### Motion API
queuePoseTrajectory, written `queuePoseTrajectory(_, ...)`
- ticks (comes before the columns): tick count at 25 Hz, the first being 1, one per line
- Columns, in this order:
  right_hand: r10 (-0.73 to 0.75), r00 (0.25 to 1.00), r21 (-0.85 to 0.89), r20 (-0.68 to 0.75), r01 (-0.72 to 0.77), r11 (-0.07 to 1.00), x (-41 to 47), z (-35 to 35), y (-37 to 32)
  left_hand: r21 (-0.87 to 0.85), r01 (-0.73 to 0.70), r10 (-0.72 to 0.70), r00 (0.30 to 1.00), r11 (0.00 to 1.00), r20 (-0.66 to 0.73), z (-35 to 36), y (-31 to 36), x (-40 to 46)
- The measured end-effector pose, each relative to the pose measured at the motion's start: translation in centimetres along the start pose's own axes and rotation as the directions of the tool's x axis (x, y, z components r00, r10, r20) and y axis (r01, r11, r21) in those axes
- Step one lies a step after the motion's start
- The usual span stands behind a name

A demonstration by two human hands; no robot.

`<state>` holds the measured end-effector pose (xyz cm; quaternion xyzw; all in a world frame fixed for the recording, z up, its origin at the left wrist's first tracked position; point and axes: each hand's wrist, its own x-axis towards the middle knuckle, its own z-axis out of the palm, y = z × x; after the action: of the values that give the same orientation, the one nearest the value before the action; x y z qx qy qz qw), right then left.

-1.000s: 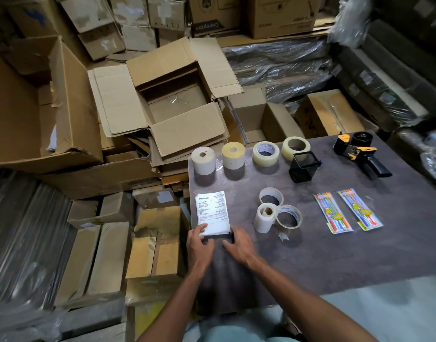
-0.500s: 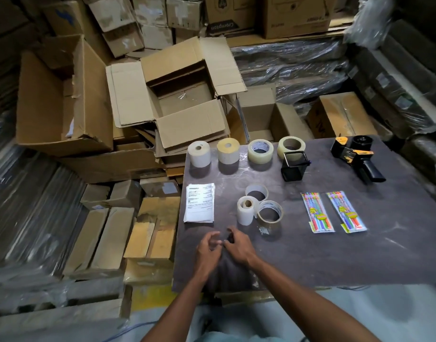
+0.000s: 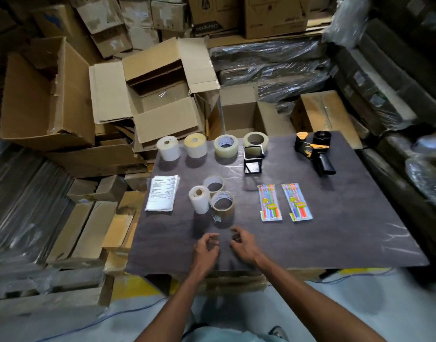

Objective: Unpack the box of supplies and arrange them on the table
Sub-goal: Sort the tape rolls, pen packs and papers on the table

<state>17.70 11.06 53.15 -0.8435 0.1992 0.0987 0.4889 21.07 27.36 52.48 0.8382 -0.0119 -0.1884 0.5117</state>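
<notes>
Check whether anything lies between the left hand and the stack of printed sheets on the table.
Nothing visible does. Bare table separates the left hand from the stack of printed sheets; the small white roll stands off to the right.

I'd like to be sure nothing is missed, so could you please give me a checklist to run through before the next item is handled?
1. Both hands free: ok. The left hand and right hand hover over the table, fingers loosely curled, holding nothing.
2. Open box emptied: cannot tell; only its bare floor shows, but the flaps hide part of it.
3. Paper stack fully on the table: not ok, it sits right at the left edge.
4. Pen packs side by side: ok.
5. Tape gun stable: ok, lying at the far right.
6. Back row of four rolls aligned: ok.
</notes>
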Motion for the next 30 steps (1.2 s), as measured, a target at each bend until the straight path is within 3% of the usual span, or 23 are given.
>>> queuePoseTrajectory(7,0.091,0.991,0.057,-0.095,-0.086,0.995,0.1,-6.6,4.4,0.003,-0.047,0.047,0.997,0.999,0.066,6.7,5.2,-0.7)
queuePoseTrajectory(12,0.159,0.947,0.1,-0.278,-0.136,0.986,2.0,-10.0,4.9,0.029,-0.068,0.064,0.99,0.997,0.127,9.4,7.0,2.0)
queuePoseTrajectory(14,0.157,0.93,0.022,-0.331,-0.159,0.987,3.0,-10.7,5.0,0.037,-0.073,0.067,0.987,0.997,0.143,10.2,7.2,3.7)
queuePoseTrajectory(18,0.168,0.936,-0.164,-0.309,-0.227,0.96,5.0,-10.4,4.8,0.041,-0.052,0.044,0.984,0.998,0.171,11.0,8.6,5.9)
queuePoseTrajectory(22,0.114,0.918,-0.393,-0.38,-0.272,0.878,6.0,-9.5,3.8,0.043,-0.038,0.029,0.98,0.998,0.195,11.2,9.0,7.7)
queuePoseTrajectory(30,0.093,0.937,-0.51,-0.337,-0.265,0.819,6.8,-10.4,2.7,-0.03,0.018,-0.012,0.984,0.999,0.179,12.0,9.3,9.4)
